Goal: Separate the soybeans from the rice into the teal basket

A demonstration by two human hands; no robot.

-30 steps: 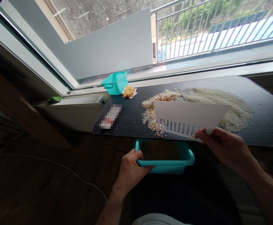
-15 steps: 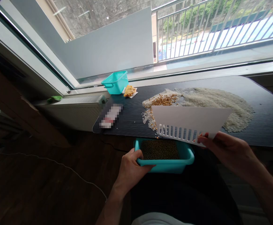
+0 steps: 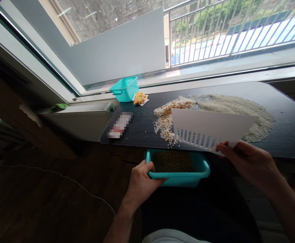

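Note:
My left hand [image 3: 141,180] is closed on the left front corner of a teal plastic bin [image 3: 179,173], held just under the near edge of a dark table [image 3: 284,135]. The bin holds dark green-brown beans [image 3: 172,161]. My right hand [image 3: 248,163] grips a white slotted plastic scraper [image 3: 210,130] by its lower right corner, its slotted edge down on the table. Behind and left of the scraper lies a spread of white rice [image 3: 228,106] mixed with yellow beans [image 3: 169,116].
A second teal bin [image 3: 124,88] stands at the table's far left by the window sill, with a yellow snack packet [image 3: 139,98] beside it. A blurred flat object [image 3: 119,125] lies near the table's left end. A white radiator [image 3: 78,118] and a floor cable [image 3: 61,177] are to the left.
The scraper and my right hand have shifted a little to the right and away from the table edge. My left hand and the bin have stayed put.

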